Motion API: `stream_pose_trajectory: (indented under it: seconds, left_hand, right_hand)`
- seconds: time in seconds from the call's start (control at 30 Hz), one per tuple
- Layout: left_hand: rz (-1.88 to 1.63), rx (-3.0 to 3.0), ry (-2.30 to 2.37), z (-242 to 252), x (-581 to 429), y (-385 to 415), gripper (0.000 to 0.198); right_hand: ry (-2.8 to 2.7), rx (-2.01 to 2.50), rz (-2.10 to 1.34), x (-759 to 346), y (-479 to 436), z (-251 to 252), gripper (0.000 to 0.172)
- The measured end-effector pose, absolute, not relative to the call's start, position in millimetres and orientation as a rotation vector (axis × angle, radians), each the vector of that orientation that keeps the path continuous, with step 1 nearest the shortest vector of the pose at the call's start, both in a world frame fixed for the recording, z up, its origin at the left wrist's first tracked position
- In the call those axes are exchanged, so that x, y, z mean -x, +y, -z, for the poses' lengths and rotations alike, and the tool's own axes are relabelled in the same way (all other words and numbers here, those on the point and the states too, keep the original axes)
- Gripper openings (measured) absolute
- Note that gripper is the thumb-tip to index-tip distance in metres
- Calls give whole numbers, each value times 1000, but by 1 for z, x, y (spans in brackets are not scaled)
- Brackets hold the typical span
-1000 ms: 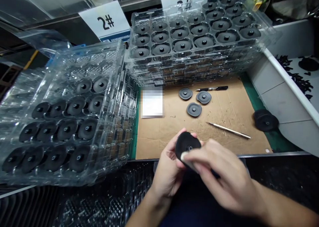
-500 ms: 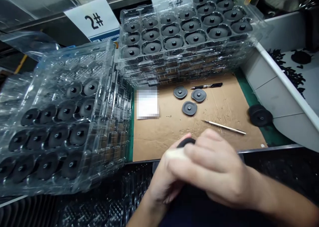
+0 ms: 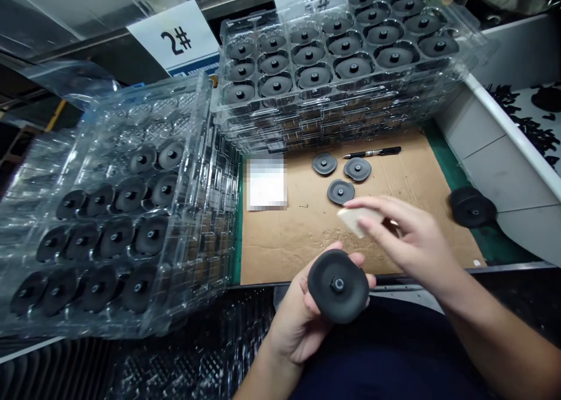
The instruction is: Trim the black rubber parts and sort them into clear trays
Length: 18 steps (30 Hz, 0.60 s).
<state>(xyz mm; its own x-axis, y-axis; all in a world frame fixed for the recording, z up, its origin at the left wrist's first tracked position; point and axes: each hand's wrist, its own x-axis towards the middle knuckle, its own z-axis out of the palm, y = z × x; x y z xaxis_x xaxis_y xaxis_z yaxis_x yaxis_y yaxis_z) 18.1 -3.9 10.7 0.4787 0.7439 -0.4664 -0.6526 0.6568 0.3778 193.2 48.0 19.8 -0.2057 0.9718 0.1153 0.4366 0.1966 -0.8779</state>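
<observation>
Above cardboard (image 3: 280, 254), right hand (image 3: 416, 236) pinching a pale pad (image 3: 357, 220); left hand (image 3: 298, 324) gripping a black disc (image 3: 337, 286), fingers (image 3: 370, 280) half-hidden.

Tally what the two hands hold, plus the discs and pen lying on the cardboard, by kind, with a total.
Black discs: 4 (one black disc in the left hand; three on the cardboard sheet)
Pale pad: 1, pinched in the right hand
Black pen: 1
Total: 6
</observation>
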Motion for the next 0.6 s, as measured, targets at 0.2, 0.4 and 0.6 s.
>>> stream_pose_trajectory:
  seconds: [0.2,0.4,0.6]
  left_hand:
    - [-842,-112,506,-6,-13,-4,61]
    - [-818,-104,489,-3,-15,-4,67]
    - [-812,-171,555,-1,-22,-4,66]
  right_hand:
    - [-1587,1471,-1374,-204,10,43,29]
    - [-1565,1563,-1273,-219,5,41,29]
    - [-1868,1214,-672,-204,21,-38,32]
